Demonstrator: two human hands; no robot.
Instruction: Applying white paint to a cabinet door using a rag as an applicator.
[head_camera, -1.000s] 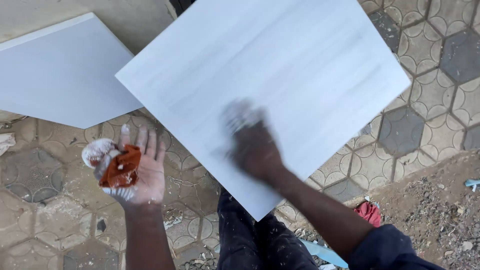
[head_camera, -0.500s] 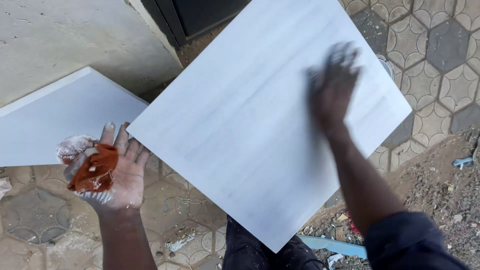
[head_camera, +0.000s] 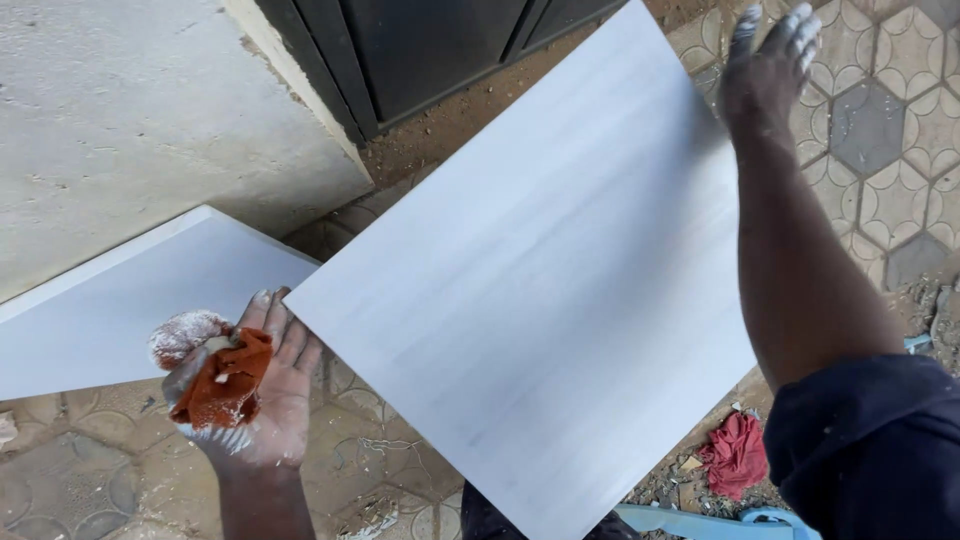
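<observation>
Your left hand (head_camera: 262, 395) is turned palm up beside the lower left edge of the big tile, and its thumb presses a crumpled orange rag (head_camera: 222, 380) against the palm, so this hand is holding the rag; the fingers are stretched out and covered with white dust. Your right hand (head_camera: 768, 62) is at the upper right corner of the large white tile (head_camera: 530, 290), fingers spread wide and whitened with dust, holding nothing; I cannot tell if the palm touches the corner of the tile or only hovers just above it. The large tile is in the middle of the view, turned like a diamond, and its lowest corner comes down toward your dark trousers at the bottom edge. A second white tile (head_camera: 120, 300) lies to the left, just behind your left hand, with one side against a pale concrete slab (head_camera: 130, 110). Behind the big tile there is a dark metal door (head_camera: 420, 50) with brown sandy soil in front of it. The floor (head_camera: 880, 130) is made of hexagon paving stones, grey and beige. At the lower right, near your dark blue sleeve (head_camera: 870, 450), a red cloth (head_camera: 735, 452) lies on the dirt, and a light blue plastic thing (head_camera: 700, 522) shows at the bottom edge.
</observation>
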